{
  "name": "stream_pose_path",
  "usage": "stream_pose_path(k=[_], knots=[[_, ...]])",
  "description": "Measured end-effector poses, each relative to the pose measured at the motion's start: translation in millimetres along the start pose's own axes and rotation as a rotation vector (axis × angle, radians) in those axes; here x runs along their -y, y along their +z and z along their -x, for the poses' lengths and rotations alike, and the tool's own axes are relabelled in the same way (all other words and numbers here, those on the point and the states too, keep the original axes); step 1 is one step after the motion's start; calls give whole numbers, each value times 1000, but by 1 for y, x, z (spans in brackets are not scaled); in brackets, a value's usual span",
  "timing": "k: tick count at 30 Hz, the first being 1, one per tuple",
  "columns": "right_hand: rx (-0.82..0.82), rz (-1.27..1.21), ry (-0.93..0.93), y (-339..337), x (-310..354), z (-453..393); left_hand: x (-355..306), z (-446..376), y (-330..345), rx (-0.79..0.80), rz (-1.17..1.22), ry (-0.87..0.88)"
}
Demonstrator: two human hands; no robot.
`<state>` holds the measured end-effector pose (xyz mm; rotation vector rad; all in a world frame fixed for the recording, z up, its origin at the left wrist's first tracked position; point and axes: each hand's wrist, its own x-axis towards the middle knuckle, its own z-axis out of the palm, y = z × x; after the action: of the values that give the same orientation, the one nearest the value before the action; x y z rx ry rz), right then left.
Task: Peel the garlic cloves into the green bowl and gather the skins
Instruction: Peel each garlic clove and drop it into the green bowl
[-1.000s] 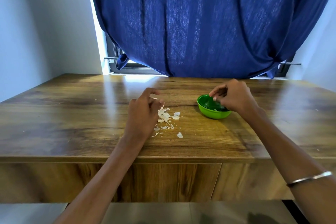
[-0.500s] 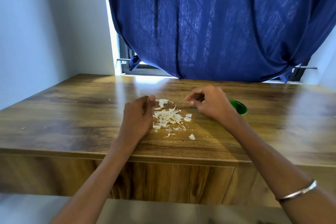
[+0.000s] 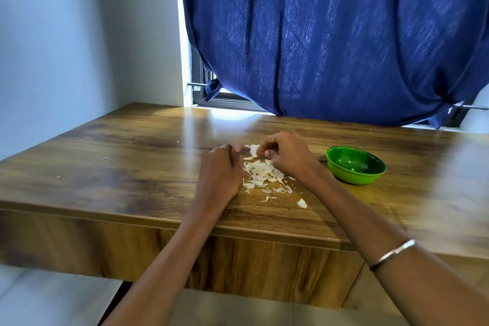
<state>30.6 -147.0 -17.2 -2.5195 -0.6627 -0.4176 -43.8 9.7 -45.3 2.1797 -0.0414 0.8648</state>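
A pile of white garlic skins (image 3: 260, 173) lies on the wooden table (image 3: 119, 167) between my two hands. At the pile's far end is a white garlic piece (image 3: 254, 150), and the fingertips of my right hand (image 3: 289, 157) pinch it. My left hand (image 3: 219, 174) rests on the table against the pile's left side, seen from the back with its fingers curled under and the thumb tip close to the garlic piece. What its fingers hold is hidden. The green bowl (image 3: 370, 174) stands to the right of my right hand, with a few small bits inside.
A loose skin flake (image 3: 301, 203) lies nearer the table's front edge. Small crumbs (image 3: 58, 177) dot the left part of the table. A blue curtain (image 3: 330, 34) hangs over the window behind the table's far edge.
My right hand has left the green bowl and come left to the far end of the skin pile, where it now pinches a garlic piece. My left hand has stayed beside the pile.
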Motion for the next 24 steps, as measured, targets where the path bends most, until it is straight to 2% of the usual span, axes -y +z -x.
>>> stream_pose_path(k=[10, 13, 17, 21, 24], knots=[[49, 277, -41, 30, 28, -37, 11, -4, 7, 25, -89, -3], [67, 278, -22, 31, 25, -40, 10, -4, 8, 21, -118, -7], [81, 178, 17, 26, 19, -37, 8, -5, 8, 43, -143, -51], [-39, -69, 40, 6, 18, -26, 0, -3, 2, 39, -140, -64], [-76, -289, 93, -6, 19, -7, -3, -4, -1, -32, -113, -39]])
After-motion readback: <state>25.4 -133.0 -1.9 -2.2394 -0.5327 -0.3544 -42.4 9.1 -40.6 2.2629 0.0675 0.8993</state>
